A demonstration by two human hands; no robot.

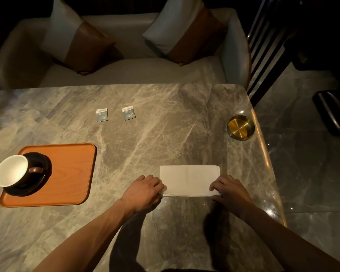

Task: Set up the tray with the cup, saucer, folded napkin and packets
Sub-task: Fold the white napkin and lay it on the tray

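Napkin (188,178), folded, lower centre | left hand (145,191) and right hand (231,192) pinch its near corners | packets (102,115), upper centre, print unreadable | cup (11,170) on tray (67,173), left.

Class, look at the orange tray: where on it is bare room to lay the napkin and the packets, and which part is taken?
The tray is bare over its right half, from the saucer to the right rim. Its left end is crowded: the cup on the saucer fills it. The napkin and both packets lie off the tray on the table.
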